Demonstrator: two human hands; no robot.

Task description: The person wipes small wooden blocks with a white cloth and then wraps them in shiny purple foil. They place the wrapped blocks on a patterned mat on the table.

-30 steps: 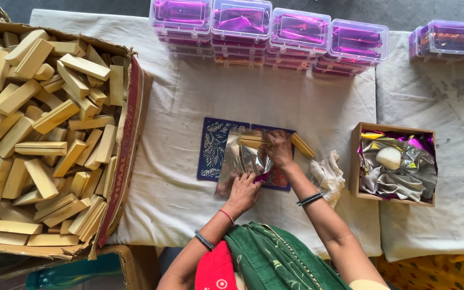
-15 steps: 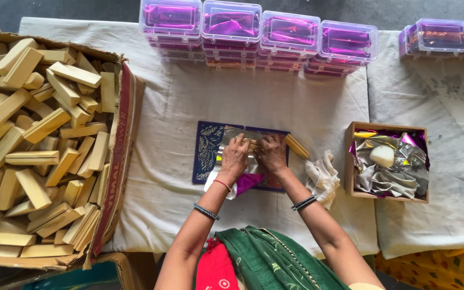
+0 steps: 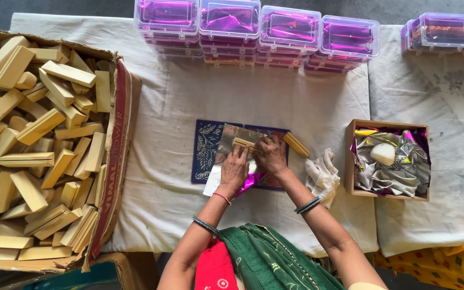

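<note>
A big cardboard box (image 3: 115,161) of pale wooden blocks sits far left. On the blue mat (image 3: 206,150), the left hand (image 3: 234,169) presses flat on foil wrap (image 3: 232,140); the right hand (image 3: 270,154) pinches the wooden bar (image 3: 244,143), lying left-right. A loose bar (image 3: 296,144), rag (image 3: 322,174) and foil box (image 3: 388,159) follow.

Both forearms reach up from the bottom of the frame toward its centre. The left hand (image 3: 235,171) lies palm down, fingers curled forward. The right hand (image 3: 271,156) sits just beside it, knuckles up, fingers bent.
</note>
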